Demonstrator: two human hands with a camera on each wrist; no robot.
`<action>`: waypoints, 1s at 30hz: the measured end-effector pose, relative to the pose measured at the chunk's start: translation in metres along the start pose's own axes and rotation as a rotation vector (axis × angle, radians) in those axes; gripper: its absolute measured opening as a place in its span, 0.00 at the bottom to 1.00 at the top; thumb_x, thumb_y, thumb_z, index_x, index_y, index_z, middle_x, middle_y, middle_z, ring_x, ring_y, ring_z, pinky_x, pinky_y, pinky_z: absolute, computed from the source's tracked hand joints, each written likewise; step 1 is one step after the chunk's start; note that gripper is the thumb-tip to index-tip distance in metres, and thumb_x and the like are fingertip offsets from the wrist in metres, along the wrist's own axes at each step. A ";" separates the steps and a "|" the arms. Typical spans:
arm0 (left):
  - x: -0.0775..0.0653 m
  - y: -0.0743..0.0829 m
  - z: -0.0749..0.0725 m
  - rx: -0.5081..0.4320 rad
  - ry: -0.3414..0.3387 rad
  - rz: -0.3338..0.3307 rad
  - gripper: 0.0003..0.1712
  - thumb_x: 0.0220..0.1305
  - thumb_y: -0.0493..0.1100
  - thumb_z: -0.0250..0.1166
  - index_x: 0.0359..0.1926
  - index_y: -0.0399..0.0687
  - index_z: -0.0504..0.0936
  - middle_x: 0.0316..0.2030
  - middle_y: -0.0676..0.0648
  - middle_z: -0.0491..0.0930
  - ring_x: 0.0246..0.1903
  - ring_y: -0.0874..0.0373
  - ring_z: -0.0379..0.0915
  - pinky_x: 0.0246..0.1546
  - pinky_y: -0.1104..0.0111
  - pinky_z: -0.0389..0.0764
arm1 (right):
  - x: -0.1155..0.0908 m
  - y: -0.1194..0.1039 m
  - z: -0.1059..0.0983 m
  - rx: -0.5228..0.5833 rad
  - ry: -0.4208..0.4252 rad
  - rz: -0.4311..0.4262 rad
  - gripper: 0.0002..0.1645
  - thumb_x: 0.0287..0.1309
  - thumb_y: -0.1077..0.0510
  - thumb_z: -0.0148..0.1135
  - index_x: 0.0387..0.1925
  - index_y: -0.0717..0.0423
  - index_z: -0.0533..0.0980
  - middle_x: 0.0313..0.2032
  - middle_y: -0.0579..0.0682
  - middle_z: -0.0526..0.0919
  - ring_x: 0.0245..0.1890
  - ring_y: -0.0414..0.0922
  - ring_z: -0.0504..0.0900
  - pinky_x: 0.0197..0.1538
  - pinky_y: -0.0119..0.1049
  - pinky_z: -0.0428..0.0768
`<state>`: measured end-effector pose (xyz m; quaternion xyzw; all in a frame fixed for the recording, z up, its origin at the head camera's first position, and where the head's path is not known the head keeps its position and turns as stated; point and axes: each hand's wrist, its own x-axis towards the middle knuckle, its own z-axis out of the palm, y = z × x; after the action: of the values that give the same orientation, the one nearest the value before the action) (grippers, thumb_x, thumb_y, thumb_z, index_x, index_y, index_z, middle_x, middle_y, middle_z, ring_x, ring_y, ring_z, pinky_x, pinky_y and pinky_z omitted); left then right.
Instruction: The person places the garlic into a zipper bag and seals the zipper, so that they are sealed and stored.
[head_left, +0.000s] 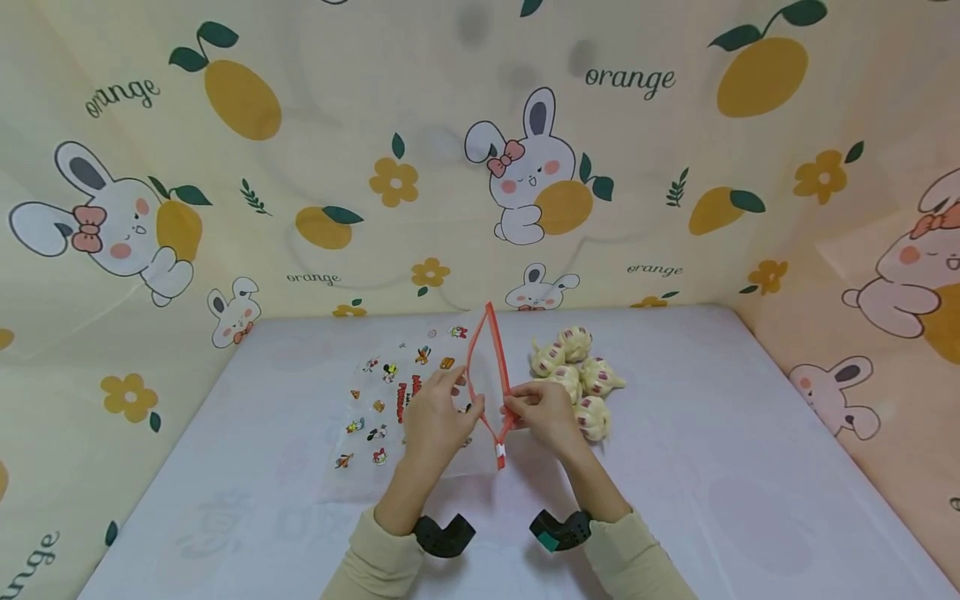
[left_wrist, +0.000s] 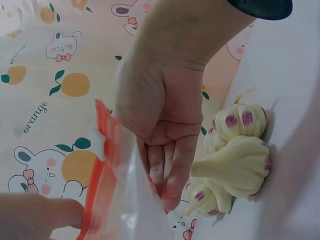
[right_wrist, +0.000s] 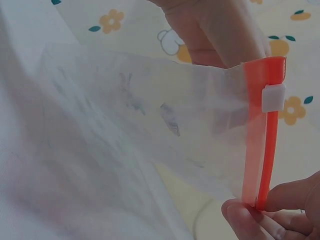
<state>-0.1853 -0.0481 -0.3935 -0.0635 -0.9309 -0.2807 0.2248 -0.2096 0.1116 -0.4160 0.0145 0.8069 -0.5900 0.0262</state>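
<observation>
A clear zip bag (head_left: 386, 479) printed with small cartoon figures lies on the table, its red-edged mouth raised and parted in the middle. My left hand (head_left: 438, 414) holds the mouth's left red strip between thumb and fingers. On the opposite strip, my right hand (head_left: 547, 414) pinches the edge; the right wrist view shows its thumb and finger (right_wrist: 290, 192) gripping the strip low down. A white slider (right_wrist: 273, 98) sits near one end of the zip. Several garlic bulbs (head_left: 601, 377) with purple marks stand just beyond my right hand. Whether anything lies inside the bag is hard to tell.
A white cloth covers the table (head_left: 697, 467). Behind and along the sides hangs a cream curtain (head_left: 435, 75) printed with rabbits and oranges. Each wrist wears a black camera mount (head_left: 444, 536).
</observation>
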 end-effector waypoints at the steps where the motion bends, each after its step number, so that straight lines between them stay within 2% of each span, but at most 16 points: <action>1: 0.000 0.000 0.000 -0.005 -0.010 -0.015 0.24 0.52 0.48 0.73 0.50 0.45 0.83 0.34 0.47 0.85 0.31 0.56 0.81 0.22 0.72 0.76 | 0.000 0.000 0.000 -0.001 0.001 0.003 0.11 0.58 0.66 0.63 0.41 0.70 0.81 0.30 0.64 0.87 0.20 0.36 0.84 0.30 0.33 0.86; 6: 0.001 -0.001 -0.002 -0.060 -0.060 -0.081 0.24 0.53 0.49 0.72 0.51 0.44 0.83 0.34 0.48 0.87 0.32 0.56 0.83 0.23 0.72 0.74 | -0.001 0.000 0.000 -0.006 0.004 0.003 0.11 0.58 0.66 0.63 0.41 0.70 0.81 0.30 0.63 0.88 0.21 0.37 0.84 0.30 0.34 0.86; 9: 0.001 -0.003 -0.001 -0.093 -0.085 -0.099 0.25 0.54 0.49 0.71 0.52 0.44 0.83 0.34 0.48 0.88 0.33 0.56 0.84 0.23 0.72 0.75 | -0.001 0.000 0.000 -0.003 0.003 0.003 0.10 0.58 0.66 0.63 0.40 0.70 0.81 0.29 0.63 0.87 0.20 0.37 0.84 0.30 0.34 0.86; 17: 0.001 -0.006 -0.002 -0.136 -0.126 -0.102 0.26 0.56 0.49 0.70 0.53 0.42 0.82 0.34 0.47 0.89 0.34 0.54 0.86 0.19 0.76 0.70 | -0.001 0.000 0.000 0.007 0.005 0.002 0.10 0.58 0.67 0.63 0.40 0.71 0.81 0.29 0.64 0.87 0.19 0.37 0.83 0.30 0.34 0.86; 21: 0.002 -0.006 -0.002 -0.153 -0.136 -0.103 0.26 0.56 0.49 0.70 0.54 0.41 0.82 0.35 0.46 0.89 0.35 0.54 0.86 0.22 0.74 0.73 | -0.001 0.000 0.000 0.004 0.006 0.006 0.10 0.57 0.67 0.63 0.39 0.70 0.82 0.29 0.64 0.87 0.19 0.37 0.83 0.29 0.34 0.86; 30: 0.002 -0.005 -0.005 -0.193 -0.109 -0.094 0.25 0.56 0.47 0.70 0.53 0.39 0.82 0.33 0.45 0.89 0.34 0.52 0.86 0.23 0.72 0.75 | 0.000 0.000 0.000 0.018 0.009 0.004 0.09 0.56 0.67 0.63 0.38 0.71 0.82 0.27 0.62 0.87 0.18 0.36 0.82 0.28 0.33 0.86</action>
<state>-0.1864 -0.0545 -0.3914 -0.0563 -0.9124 -0.3753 0.1535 -0.2093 0.1118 -0.4157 0.0189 0.8015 -0.5972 0.0238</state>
